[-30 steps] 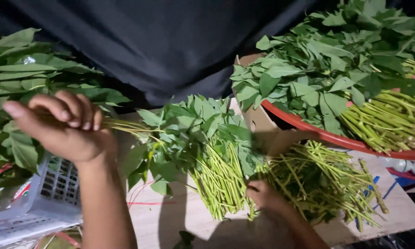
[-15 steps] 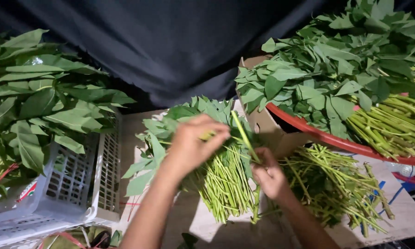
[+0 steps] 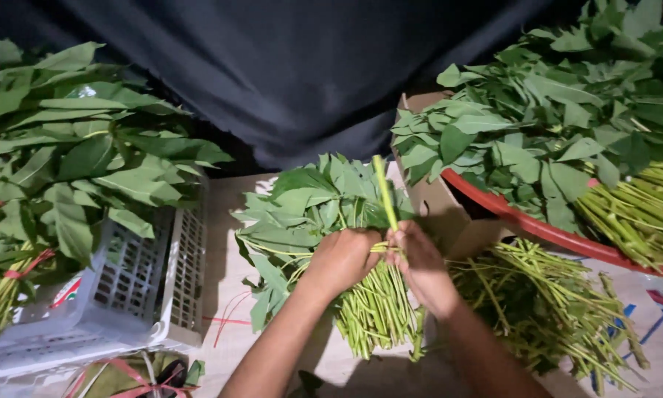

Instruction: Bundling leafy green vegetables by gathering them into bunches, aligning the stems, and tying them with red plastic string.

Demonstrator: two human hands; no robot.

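Observation:
A bundle of leafy green stalks [image 3: 313,206] lies on the tabletop in front of me, leaves away from me and cut stems [image 3: 379,313] toward me. My left hand [image 3: 344,258] is closed around the bundle where the leaves meet the stems. My right hand [image 3: 420,262] presses against the same spot and pinches a pale green strip [image 3: 384,190] that sticks up over the leaves. A pile of bare green stems [image 3: 545,309] lies just right of my right forearm.
A grey plastic basket [image 3: 136,295] of tied leaf bunches [image 3: 66,162] stands at the left. A red basin [image 3: 530,225] heaped with leafy stalks sits at the right, behind a cardboard box [image 3: 438,203]. Dark cloth hangs at the back. Thin red strings [image 3: 228,320] lie on the table.
My left hand came from over the basket at the left across to the bundle and closed on it. My right hand rose to the bundle's neck with the green strip.

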